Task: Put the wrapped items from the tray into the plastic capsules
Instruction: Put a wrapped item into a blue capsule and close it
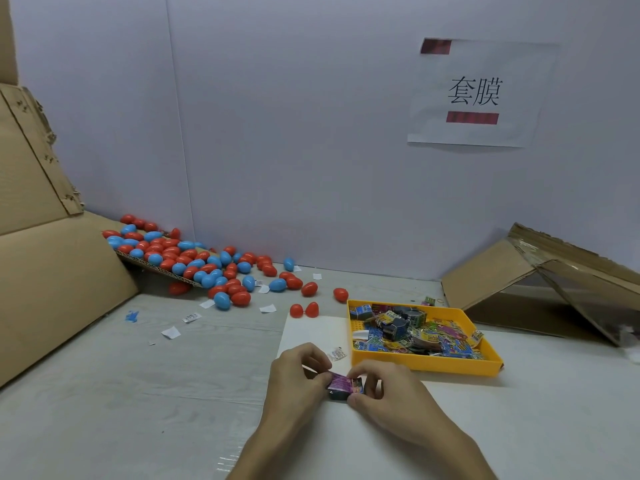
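Left hand point(299, 372) and right hand point(382, 389) both pinch one purple packet point(344, 385) on the table, just beside the tray point(429, 363). Capsules point(194, 261) lie well apart, far left.

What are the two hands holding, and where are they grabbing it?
Both hands pinch one small purple wrapped item: the left hand at its left end, the right hand at its right end.
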A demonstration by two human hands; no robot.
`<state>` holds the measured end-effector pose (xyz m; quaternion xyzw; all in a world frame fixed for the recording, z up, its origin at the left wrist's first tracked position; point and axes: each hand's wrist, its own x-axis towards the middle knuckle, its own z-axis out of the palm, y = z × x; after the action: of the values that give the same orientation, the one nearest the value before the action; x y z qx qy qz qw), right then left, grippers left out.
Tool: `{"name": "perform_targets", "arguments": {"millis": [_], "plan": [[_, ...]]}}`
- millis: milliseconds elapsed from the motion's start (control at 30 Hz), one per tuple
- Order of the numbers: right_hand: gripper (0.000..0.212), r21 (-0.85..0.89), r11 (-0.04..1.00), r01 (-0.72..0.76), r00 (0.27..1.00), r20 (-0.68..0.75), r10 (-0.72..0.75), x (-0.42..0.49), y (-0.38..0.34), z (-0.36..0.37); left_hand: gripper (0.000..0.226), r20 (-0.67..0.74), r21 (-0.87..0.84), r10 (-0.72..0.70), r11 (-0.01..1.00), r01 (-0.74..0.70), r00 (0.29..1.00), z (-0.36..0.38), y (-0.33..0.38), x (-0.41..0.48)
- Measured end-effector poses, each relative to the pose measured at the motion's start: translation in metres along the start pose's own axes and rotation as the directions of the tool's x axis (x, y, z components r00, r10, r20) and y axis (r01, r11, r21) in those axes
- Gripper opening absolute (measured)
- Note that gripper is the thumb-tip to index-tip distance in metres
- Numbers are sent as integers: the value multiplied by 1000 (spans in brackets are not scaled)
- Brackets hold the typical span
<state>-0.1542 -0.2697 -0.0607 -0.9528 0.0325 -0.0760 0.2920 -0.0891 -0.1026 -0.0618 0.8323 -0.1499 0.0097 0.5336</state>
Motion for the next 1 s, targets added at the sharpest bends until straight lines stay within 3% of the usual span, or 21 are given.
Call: {"name": "perform_targets", "arguments": {"millis": [333, 500, 700, 900, 1000], "plan": [[20, -18, 1000, -7, 1000, 10, 8, -1, 0, -2, 30, -97, -66, -64, 996, 57, 993, 0, -7, 5], [28, -3, 1000, -2, 1000, 8, 2, -1, 2, 0, 33, -169, -43, -43, 998, 37, 985, -3, -4, 5], [32, 39, 999, 15, 1000, -4, -15, -1, 5, 2, 29, -171, -147, -30, 989, 5, 985, -4, -2, 4], [8, 132, 987, 94, 984, -166, -72, 1, 1, 1, 21, -97, -303, 3, 953, -32, 995, -6, 4, 3], [15, 277, 953, 121, 973, -223, -59, 1, -6, -1, 18, -58, -363, 24, 931, -44, 998, -7, 7, 3]]}}
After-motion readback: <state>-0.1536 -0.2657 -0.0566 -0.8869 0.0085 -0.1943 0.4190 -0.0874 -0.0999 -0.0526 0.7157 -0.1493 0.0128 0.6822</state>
